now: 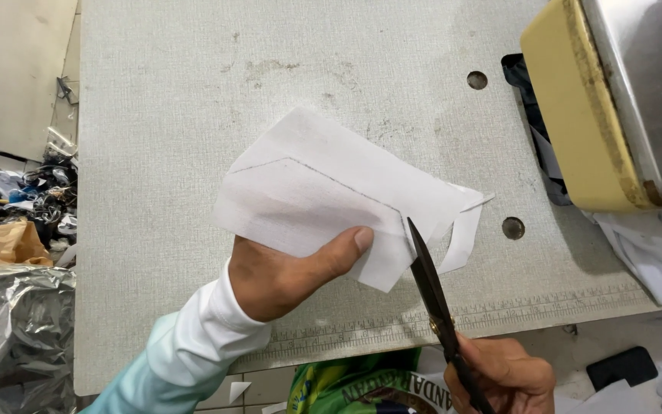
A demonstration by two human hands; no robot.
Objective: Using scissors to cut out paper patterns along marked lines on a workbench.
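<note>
Left hand pinches the white cloth at its near edge, thumb on top, fingers hidden under. It holds the piece up off the table, likely so the blades get clearance underneath.

Right hand is closed round the handles of the scissors. Blades point away and up-left, tip at the cloth's lower right edge, right where the pencil line ends. Can't tell how wide the blades stand. A narrow strip hangs curled off the right side, partly severed, so the cut looks to follow the line.

Grip sits close to the cut, probably to keep the cloth taut there.

Machine stands at the table's far right, scrap cloth beneath it. Ruler marks run along the near edge.
</note>
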